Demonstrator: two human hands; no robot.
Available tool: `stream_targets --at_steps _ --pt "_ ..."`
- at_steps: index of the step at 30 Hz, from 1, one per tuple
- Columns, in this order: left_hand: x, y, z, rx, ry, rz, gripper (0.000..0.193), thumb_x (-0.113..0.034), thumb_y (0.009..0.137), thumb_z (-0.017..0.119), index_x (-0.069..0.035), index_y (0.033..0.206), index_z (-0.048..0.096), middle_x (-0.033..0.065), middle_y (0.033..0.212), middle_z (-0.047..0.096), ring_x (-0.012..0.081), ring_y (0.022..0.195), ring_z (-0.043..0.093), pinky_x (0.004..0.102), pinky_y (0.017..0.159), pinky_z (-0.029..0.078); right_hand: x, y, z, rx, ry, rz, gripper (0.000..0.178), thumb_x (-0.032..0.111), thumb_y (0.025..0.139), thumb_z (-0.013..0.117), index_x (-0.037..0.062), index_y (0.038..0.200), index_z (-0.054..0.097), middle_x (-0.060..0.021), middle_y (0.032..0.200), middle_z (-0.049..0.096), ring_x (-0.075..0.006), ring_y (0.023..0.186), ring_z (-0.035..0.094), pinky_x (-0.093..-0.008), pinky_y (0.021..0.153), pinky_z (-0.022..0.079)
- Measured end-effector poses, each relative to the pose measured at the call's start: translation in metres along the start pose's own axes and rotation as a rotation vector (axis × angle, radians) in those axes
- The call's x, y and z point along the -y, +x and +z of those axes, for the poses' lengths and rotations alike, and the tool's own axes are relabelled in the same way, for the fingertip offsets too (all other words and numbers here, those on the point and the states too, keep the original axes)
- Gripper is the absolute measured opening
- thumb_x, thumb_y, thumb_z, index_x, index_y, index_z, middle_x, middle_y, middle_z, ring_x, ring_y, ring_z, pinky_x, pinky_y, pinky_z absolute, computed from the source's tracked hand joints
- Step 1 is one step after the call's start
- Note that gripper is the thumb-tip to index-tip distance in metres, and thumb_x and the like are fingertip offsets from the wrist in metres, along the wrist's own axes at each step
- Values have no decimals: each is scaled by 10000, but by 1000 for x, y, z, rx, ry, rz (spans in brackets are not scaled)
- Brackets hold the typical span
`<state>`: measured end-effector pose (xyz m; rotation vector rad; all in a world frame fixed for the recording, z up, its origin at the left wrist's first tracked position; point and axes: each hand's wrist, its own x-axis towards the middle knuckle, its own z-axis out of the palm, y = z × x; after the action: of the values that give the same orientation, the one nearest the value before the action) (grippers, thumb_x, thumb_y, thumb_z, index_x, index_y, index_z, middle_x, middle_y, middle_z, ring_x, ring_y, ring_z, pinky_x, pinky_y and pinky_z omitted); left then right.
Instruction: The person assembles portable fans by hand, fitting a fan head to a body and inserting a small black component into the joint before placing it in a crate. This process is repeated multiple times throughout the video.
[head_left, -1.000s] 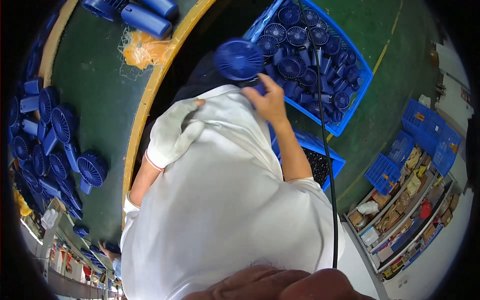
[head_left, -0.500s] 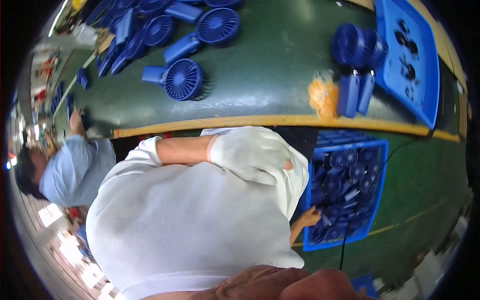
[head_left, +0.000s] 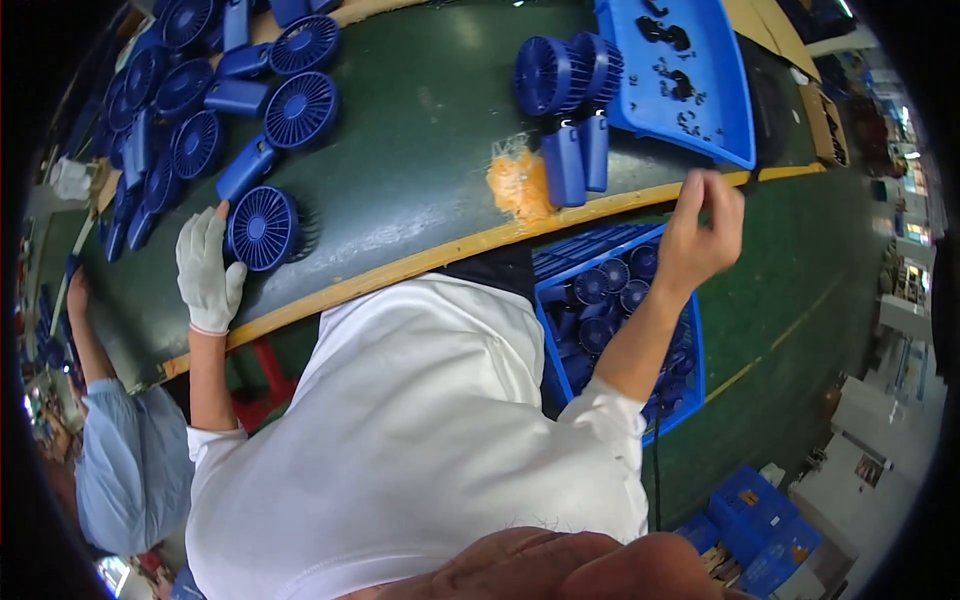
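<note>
A blue plastic handheld fan with a round, ribbed grille [head_left: 263, 228] lies on the dark green bench top [head_left: 400, 190], its head just right of the left hand in a white knit glove [head_left: 206, 268]. Half a second ago that hand lay against the shirt; now it reaches the fan, fingers extended, thumb apart near the grille. The glove hides the fan's handle, so whether it is gripped cannot be told.

Just beyond the fingertips, more blue fans [head_left: 302, 110] lie heaped. Well to the grip's right, two paired blue fans [head_left: 543, 75] rest beside a shallow blue plastic tray [head_left: 735, 110], near an orange tangled clump [head_left: 518, 185].

Farther right, the bare right hand [head_left: 705, 232] has risen from the blue plastic crate of fans [head_left: 697, 370]; its fingers curl together, with no fan visible in them.
</note>
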<state>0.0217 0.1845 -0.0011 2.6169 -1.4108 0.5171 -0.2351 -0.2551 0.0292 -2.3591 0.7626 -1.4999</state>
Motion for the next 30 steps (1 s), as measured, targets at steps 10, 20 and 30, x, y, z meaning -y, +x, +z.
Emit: stream_targets --at_steps 10,20,30 --pt "-66 72 6 -103 -277 194 487 -440 598 794 -53 847 634 78 816 578 271 744 568 372 639 472 -108 120 77 578 -646 6 309 246 799 693 58 1043 709 -202 1007 683 -380 981 644 -445 845 515" --pt "-102 86 12 61 -373 20 479 -392 607 816 -54 890 629 86 858 624 268 773 612 375 622 489 -72 107 84 392 303 346 318 28 862 618 -132 1135 581 -100 831 660 -114 723 641 -236 562 483" --pt "-105 100 5 240 -1708 -750 369 -326 873 627 26 984 640 64 808 648 122 774 604 256 734 475 113 -4 71 500 820 163 191 -134 850 525 -71 990 639 -146 1025 611 -154 709 634 -215 556 510"
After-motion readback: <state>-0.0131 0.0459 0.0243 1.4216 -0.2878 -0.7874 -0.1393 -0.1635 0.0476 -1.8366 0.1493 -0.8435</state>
